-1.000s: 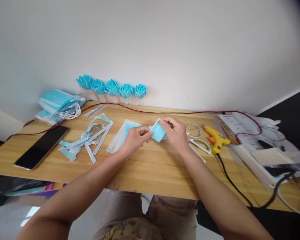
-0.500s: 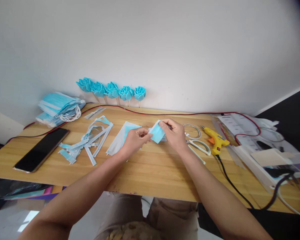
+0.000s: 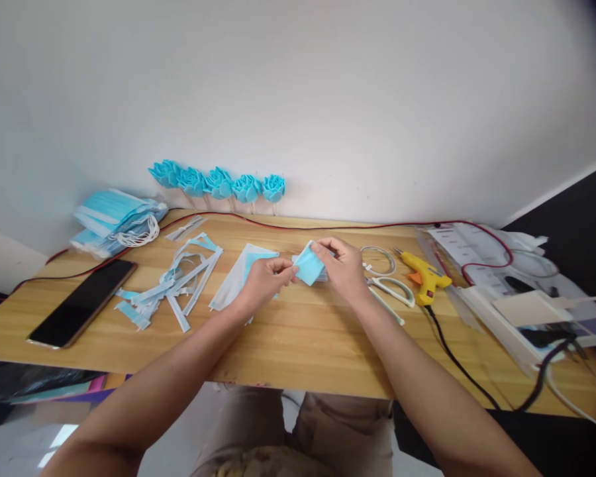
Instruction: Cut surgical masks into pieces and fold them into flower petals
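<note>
Both my hands pinch a small light-blue square of mask fabric (image 3: 308,266) just above the wooden table (image 3: 298,338). My left hand (image 3: 264,281) grips its left corner between thumb and fingers. My right hand (image 3: 342,268) holds its upper right edge, fingers curled over it. Under and behind the hands lies a flat blue-and-white mask sheet (image 3: 238,275). A small stack of similar blue pieces seems to sit under my right hand, mostly hidden.
Cut mask strips (image 3: 171,285) and a black phone (image 3: 82,301) lie left; a mask pile (image 3: 114,218) sits at back left. Several blue fabric flowers (image 3: 218,184) lean on the wall. White scissors (image 3: 390,291), a yellow glue gun (image 3: 424,275) and papers with cables (image 3: 506,285) lie right.
The view has tilted slightly, so everything sits a little lower and left. My fingers have shifted a bit on the blue square; both hands keep hold of it.
</note>
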`<state>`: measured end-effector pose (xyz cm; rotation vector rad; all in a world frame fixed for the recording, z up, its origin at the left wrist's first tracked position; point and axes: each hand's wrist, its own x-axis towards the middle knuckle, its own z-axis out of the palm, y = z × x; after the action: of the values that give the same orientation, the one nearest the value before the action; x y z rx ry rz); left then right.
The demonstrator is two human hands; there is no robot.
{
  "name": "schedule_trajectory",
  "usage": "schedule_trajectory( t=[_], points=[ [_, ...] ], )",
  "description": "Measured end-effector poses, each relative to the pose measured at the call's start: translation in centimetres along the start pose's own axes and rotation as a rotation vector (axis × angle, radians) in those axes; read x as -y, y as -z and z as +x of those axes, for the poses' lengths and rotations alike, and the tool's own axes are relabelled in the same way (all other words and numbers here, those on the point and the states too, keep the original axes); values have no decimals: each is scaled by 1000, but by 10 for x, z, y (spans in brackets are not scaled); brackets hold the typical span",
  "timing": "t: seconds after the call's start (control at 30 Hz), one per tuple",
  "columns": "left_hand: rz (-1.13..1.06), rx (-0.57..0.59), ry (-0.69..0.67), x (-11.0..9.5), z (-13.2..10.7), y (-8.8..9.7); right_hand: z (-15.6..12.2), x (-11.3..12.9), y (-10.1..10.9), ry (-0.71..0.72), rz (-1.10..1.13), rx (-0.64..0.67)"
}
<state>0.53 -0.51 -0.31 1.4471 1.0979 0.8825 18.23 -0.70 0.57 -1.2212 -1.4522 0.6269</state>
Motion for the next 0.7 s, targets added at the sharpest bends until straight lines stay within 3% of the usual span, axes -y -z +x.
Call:
schedule_trajectory(
  t=[0.47, 0.57, 0.7],
  points=[
    [-37, 36, -96, -7, 0, 6, -2, 0, 1, 49, 12, 37],
    [-89, 21, -128, -12, -1, 9, -6, 6, -2, 100, -45, 94],
    [-70, 90, -155, -13, -3, 7, -12, 11, -8, 224, -165, 166]
  ],
)
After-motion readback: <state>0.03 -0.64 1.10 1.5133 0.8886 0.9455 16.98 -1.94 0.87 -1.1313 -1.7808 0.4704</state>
